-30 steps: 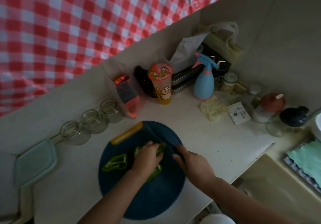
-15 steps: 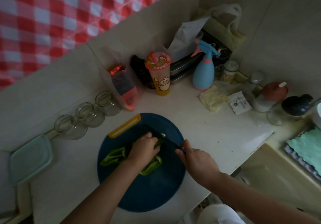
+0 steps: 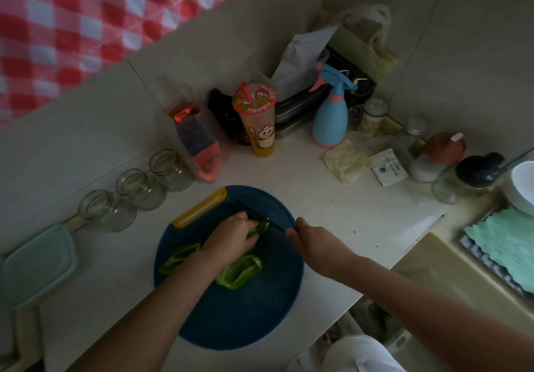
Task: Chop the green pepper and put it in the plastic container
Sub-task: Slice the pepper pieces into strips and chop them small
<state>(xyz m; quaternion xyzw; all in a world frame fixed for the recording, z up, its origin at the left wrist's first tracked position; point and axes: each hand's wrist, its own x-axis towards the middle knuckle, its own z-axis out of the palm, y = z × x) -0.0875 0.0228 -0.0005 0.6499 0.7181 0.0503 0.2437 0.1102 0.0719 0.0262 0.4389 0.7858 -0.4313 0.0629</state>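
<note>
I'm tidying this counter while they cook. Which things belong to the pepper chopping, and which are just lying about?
Job: left hand holding green pepper; right hand gripping knife; blue cutting board; plastic container, far left.
Lying about: three glass jars; blue spray bottle; printed drink cup; white bowl; teal cloth.

Kitchen counter, things counted.
Three glass jars (image 3: 141, 186) at left; at least two green pepper pieces (image 3: 239, 273) on one cutting board (image 3: 231, 319); one knife (image 3: 276, 225); one spray bottle (image 3: 331, 123); one drink cup (image 3: 257, 120); one plastic container (image 3: 37, 264); one white bowl (image 3: 520, 189).
</note>
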